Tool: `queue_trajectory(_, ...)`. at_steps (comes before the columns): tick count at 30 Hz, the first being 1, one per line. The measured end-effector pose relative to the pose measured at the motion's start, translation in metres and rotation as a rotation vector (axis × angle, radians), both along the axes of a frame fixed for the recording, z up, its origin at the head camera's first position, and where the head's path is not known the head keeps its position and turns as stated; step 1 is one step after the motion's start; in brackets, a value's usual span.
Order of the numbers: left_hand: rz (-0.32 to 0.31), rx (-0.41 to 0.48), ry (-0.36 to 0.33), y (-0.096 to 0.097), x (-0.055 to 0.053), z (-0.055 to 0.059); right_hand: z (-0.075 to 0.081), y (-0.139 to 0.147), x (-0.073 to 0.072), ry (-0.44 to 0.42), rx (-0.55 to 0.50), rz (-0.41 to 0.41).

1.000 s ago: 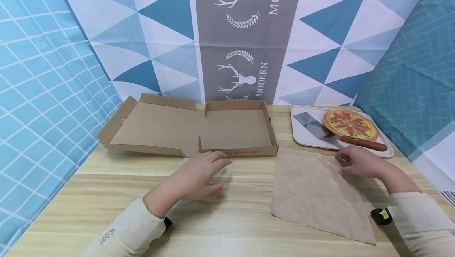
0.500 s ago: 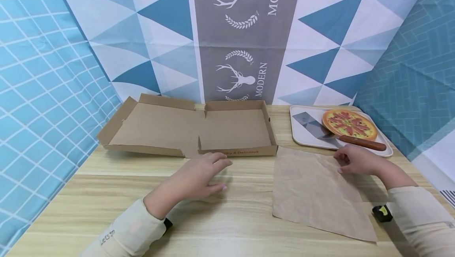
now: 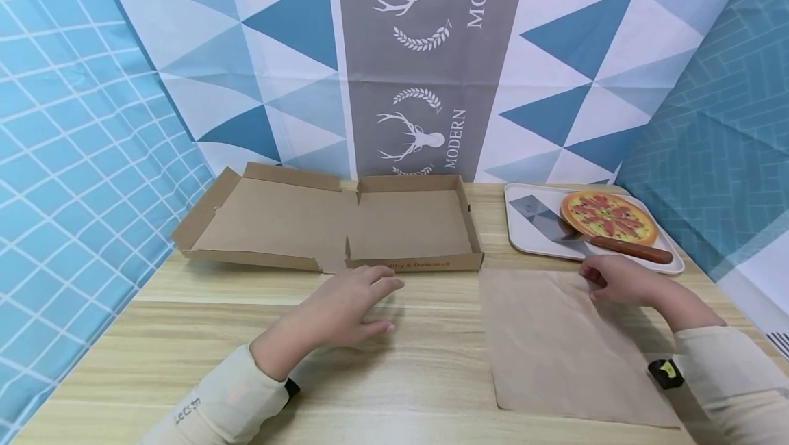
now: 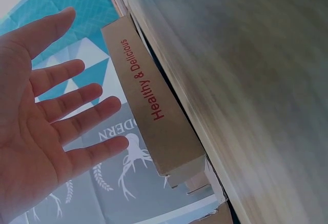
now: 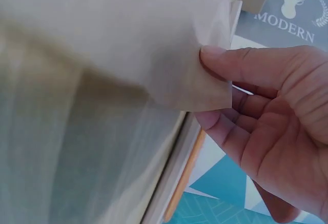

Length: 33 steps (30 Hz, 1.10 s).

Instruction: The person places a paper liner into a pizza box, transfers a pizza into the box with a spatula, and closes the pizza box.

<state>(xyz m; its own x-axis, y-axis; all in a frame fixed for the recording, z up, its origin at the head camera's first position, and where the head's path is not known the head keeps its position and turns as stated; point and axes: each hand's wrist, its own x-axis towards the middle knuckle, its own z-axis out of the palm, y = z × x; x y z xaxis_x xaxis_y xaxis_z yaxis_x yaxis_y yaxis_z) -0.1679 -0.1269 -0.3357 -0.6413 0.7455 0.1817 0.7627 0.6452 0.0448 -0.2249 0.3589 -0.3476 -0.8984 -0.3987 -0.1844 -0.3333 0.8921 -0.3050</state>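
My right hand [image 3: 622, 282] pinches the far right corner of a square brown paper sheet [image 3: 555, 342] between thumb and fingers. In the right wrist view the thumb lies over the paper [image 5: 128, 34] and the fingers sit beneath it. My left hand [image 3: 345, 304] is held over the table in front of the open pizza box [image 3: 413, 222], fingers spread and nothing in them. The left wrist view shows its bare palm beside the box's front wall [image 4: 148, 101], printed "Healthy & Delicious".
At the back right, a white tray [image 3: 524, 243] holds a pizza [image 3: 607, 215] and a pizza server with a wooden handle [image 3: 635, 249]. The box lid [image 3: 271, 215] lies folded out to the left. Patterned cloth walls surround the wooden table [image 3: 394, 376].
The paper sheet has turned and shifted slightly right and toward me, with my right hand still pinching its corner. The left hand has stayed in place.
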Motion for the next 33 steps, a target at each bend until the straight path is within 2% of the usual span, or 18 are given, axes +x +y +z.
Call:
queue_trajectory(6, 0.005, -0.002, -0.005, 0.0, 0.0, 0.001, 0.008, 0.0, 0.005, 0.074, -0.011, 0.029)
queue_trajectory(9, 0.009, -0.006, -0.009, 0.001, 0.0, 0.001, 0.013, -0.001, 0.007, 0.081, -0.018, 0.03)
queue_trajectory(25, 0.018, -0.013, -0.029, 0.002, 0.001, -0.001, 0.033, -0.008, 0.02, 0.006, -0.142, 0.036)
queue_trajectory(31, 0.042, 0.014, -0.013, 0.004, 0.003, 0.0, 0.037, -0.01, 0.025, 0.028, -0.258, 0.069)
queue_trajectory(33, 0.042, 0.036, -0.03, 0.005, 0.003, 0.001, 0.037, -0.01, 0.027, 0.035, -0.295, 0.077)
